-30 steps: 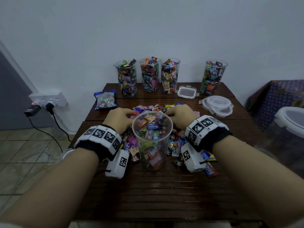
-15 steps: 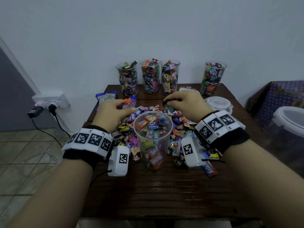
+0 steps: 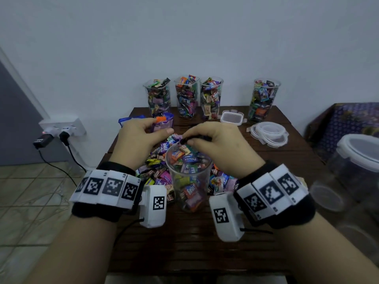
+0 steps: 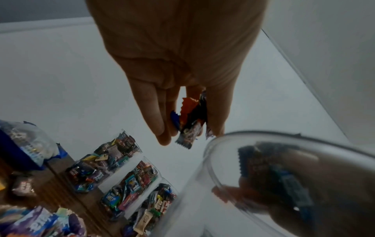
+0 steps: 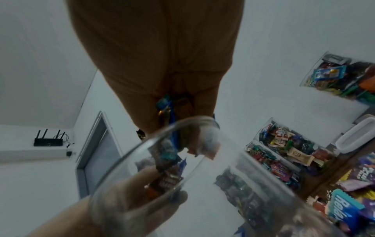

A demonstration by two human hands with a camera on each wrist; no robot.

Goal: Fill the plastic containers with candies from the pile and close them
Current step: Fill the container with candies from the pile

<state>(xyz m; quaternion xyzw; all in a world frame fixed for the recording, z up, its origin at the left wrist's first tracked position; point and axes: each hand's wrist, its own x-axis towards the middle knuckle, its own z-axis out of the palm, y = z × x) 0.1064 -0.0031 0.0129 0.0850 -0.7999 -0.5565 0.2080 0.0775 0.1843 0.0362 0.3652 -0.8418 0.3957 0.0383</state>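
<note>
Both hands [image 3: 215, 140] nearer the cup [image 3: 188, 177].

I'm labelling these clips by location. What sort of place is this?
Probably a room in a home, not a shop or factory: a small dark wooden table against a plain wall, a wall socket with plugs above a tiled floor, and a router on a ledge.

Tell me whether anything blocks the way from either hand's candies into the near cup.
Nothing visible does. The cup has no lid and its mouth is open. The right hand holds candies just above its far rim; the left hand holds candies up and left of it, with only air between.
</note>
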